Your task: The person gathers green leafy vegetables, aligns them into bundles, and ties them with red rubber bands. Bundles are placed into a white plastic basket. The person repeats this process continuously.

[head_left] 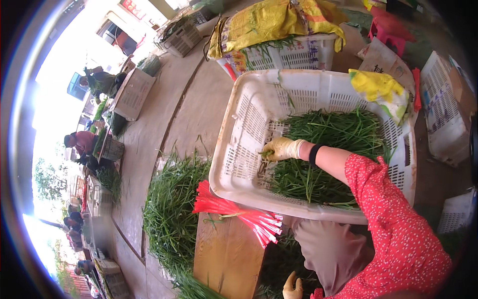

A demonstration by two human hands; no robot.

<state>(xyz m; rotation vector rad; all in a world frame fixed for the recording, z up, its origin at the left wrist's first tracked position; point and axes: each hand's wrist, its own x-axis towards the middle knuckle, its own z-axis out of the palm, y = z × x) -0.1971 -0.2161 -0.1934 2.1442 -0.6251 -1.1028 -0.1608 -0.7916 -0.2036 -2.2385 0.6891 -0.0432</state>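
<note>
My right hand (281,149), in a pale yellow glove, reaches into a white slatted plastic crate (230,172). Its fingers are closed, with a bit of green leaf showing at the tips. Beside and beneath that wrist lies a thick layer of long, thin green leaves (333,129), filling the middle and right of the crate. A black band circles the wrist below a red, white-dotted sleeve. At the bottom edge is my left hand (293,287), also gloved, its thumb and fingers apart and nothing seen in them; the frame cuts it off.
Left of the crate are a heap of leaves (174,209), a bundle of red strips (234,212) and a wooden board (226,254). A yellow sack (269,25) covers another crate behind. More crates (443,109) stand right. Several people sit among crates far left.
</note>
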